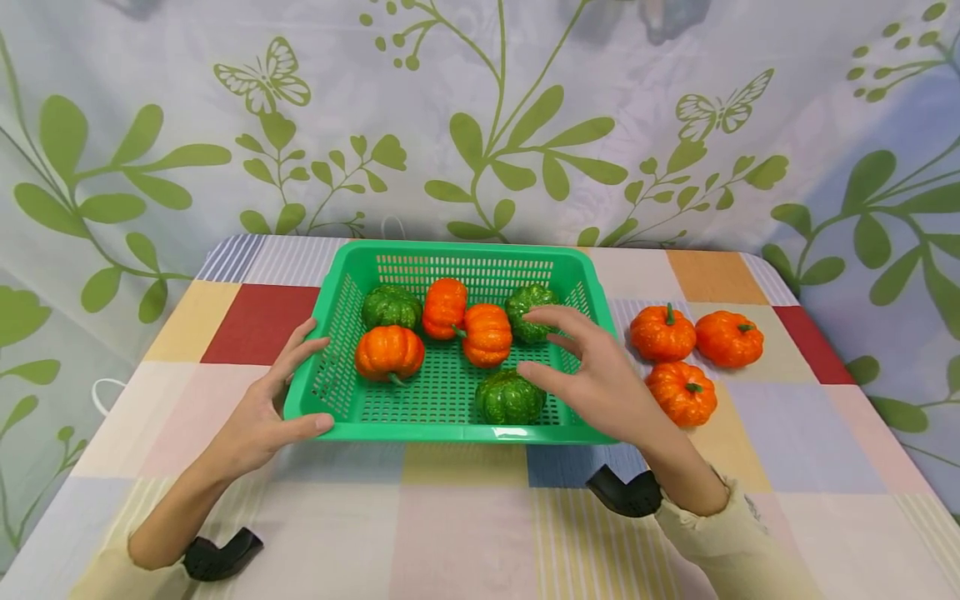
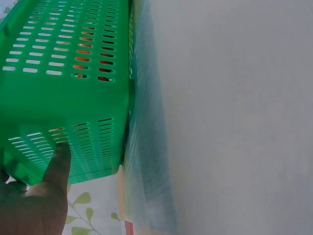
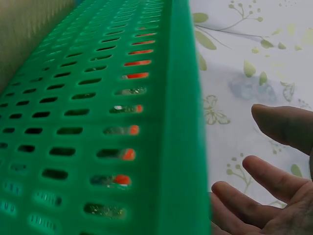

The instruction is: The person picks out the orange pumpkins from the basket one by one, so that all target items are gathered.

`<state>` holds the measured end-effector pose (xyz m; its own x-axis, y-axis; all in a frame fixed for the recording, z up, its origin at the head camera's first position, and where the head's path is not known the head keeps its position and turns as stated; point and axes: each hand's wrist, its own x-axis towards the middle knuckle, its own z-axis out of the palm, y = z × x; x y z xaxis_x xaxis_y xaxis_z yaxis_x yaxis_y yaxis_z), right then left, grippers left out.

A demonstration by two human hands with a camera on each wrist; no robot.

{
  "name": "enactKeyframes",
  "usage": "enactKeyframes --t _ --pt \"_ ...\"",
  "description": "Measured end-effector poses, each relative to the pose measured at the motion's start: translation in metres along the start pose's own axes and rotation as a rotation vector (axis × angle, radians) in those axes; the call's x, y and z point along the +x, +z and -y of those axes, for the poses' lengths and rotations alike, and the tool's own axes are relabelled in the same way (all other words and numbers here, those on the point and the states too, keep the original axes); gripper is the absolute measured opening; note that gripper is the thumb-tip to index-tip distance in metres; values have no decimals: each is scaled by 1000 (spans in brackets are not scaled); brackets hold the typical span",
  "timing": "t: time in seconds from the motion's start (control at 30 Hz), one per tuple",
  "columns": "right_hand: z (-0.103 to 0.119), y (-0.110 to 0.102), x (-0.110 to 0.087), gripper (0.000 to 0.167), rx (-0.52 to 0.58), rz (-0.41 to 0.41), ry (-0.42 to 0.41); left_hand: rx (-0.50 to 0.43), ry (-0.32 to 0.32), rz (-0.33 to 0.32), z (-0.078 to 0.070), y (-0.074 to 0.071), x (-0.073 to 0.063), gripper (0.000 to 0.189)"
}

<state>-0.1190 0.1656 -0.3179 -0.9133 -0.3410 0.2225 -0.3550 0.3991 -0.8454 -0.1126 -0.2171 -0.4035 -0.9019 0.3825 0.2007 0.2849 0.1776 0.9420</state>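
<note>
A first trouble, as I judge, could come at the front green pumpkin point(image 1: 511, 400), which lies close to the front wall of the basket point(image 1: 450, 432); if the right hand point(image 1: 603, 383) came down carelessly, its thumb might push this round thing, and it might roll against the other pieces; the surface looks glossy, so a weak pinch could perhaps slip; a wide movement of the right arm might also knock the near loose pumpkin point(image 1: 684, 396), which is partly behind it; if the left hand point(image 1: 255, 421) pressed sideways, the basket could slide on the desk point(image 1: 330, 517).

The right hand is spread, with thumb and fingers apart, and it holds nothing; it hangs over the right part of the basket, and its height above the contents I cannot tell exactly; the front green pumpkin is just beside the thumb tip, toward the left, while the rear green pumpkin point(image 1: 517, 310) is partly covered by the index finger in the head view; the left hand has its fingers apart at the left side of the basket, with the thumb at the front corner; in the left wrist view one digit seems to touch the wall.
</note>
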Motion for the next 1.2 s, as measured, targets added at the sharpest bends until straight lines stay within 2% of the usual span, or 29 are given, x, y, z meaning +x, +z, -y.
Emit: enactKeyframes --t 0.67,0.9,1.2 --pt "-20 32 27 43 -102 58 63 24 26 -3 -1 2 -1 80" --pt "-23 37 29 52 -236 112 141 11 42 3 -1 2 0 81" --pt "-25 42 36 52 -290 147 97 -8 48 -4 1 0 -1 80"
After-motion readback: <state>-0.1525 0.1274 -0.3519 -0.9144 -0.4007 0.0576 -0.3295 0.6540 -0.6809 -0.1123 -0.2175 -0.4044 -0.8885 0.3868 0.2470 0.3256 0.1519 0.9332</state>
